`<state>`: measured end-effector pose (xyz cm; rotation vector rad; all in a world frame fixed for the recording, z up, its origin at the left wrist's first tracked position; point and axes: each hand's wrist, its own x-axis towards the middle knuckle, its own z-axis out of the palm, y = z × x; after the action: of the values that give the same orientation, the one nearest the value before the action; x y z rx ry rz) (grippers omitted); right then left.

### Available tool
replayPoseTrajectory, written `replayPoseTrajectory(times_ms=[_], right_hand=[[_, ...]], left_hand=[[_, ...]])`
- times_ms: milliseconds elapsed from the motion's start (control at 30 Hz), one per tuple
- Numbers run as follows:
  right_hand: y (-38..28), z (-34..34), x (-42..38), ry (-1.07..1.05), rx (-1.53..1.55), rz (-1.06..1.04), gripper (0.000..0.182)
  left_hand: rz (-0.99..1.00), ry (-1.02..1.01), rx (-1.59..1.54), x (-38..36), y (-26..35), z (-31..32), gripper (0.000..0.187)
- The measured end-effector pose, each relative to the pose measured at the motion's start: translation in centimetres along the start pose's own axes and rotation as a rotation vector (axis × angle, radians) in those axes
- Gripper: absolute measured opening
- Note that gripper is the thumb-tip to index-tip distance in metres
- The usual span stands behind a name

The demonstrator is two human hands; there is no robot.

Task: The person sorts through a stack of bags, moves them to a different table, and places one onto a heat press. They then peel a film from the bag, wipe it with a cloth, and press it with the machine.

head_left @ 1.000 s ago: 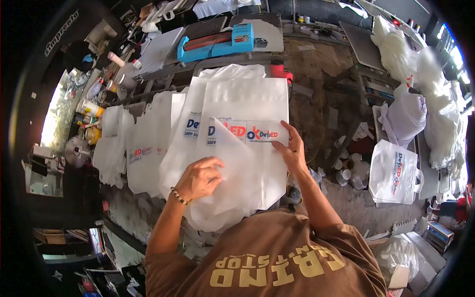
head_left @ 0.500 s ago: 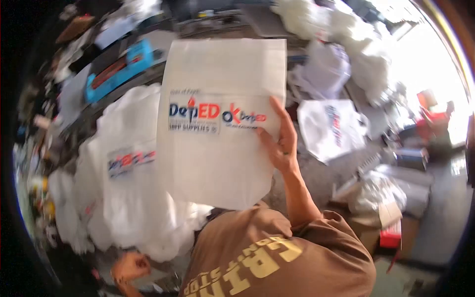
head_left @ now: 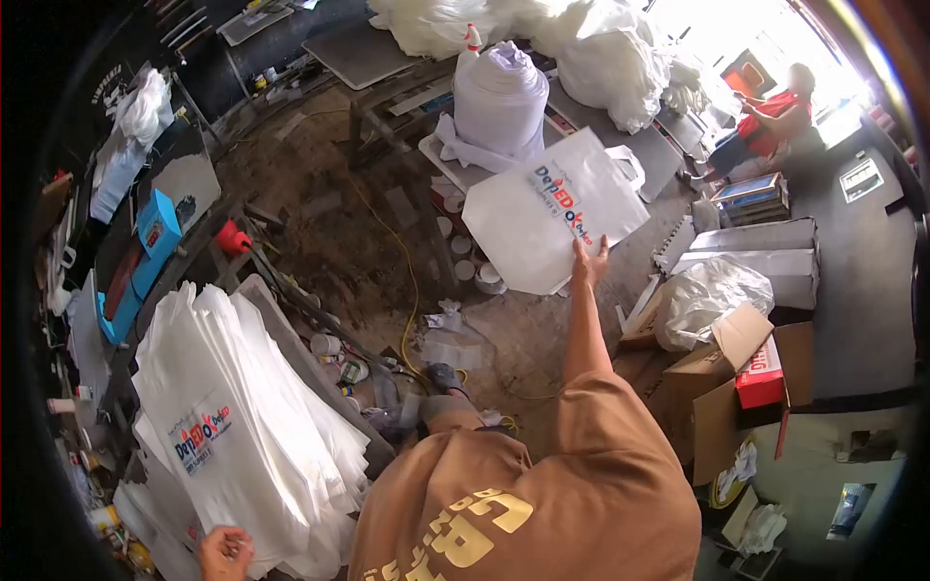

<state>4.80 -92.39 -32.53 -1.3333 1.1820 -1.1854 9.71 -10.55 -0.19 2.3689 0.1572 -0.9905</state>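
Note:
A white fabric bag [head_left: 518, 228] printed in blue and red is in my right hand [head_left: 590, 259], gripped at its lower right edge with my arm stretched out. A white handle loop sticks out at the bag's far right, and another layer's edge shows underneath. To my left lies a fanned stack of similar white bags [head_left: 281, 387], the top one printed. My left hand [head_left: 226, 554] is beside the stack's lower edge, its fingers curled closed. Whether anything is between those fingers is too small to make out.
Beyond the bag, a large white fabric roll [head_left: 501, 102] stands on a low bench. Stuffed white sacks [head_left: 610, 63] are piled behind. Cardboard boxes [head_left: 717, 363] lie at right. A yellow cord [head_left: 402, 252] crosses the dirty floor. Another person [head_left: 785, 116] sits at the far right.
My right hand has carried the bag from in front of me outward to the right, over the handled bag's spot. My left hand has moved slightly down and left. The view has shifted.

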Motion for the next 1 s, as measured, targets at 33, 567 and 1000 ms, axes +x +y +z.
replayPoseTrajectory(times_ms=[33, 567, 1000], right_hand=[[2.4, -0.3, 1.0, 0.034, -0.228, 0.008, 0.086], [-12.4, 12.8, -29.2, -1.382, 0.091, 0.184, 0.047], [-19.0, 17.6, -49.0, -1.756, 0.013, -0.160, 0.073]], left_hand=[[0.174, 0.152, 0.034, 1.9, -1.7, -0.3, 0.033], [0.330, 0.684, 0.538, 14.0, 4.9, 6.6, 0.075], [0.638, 0.365, 0.317, 23.1, 8.4, -0.2, 0.067]])
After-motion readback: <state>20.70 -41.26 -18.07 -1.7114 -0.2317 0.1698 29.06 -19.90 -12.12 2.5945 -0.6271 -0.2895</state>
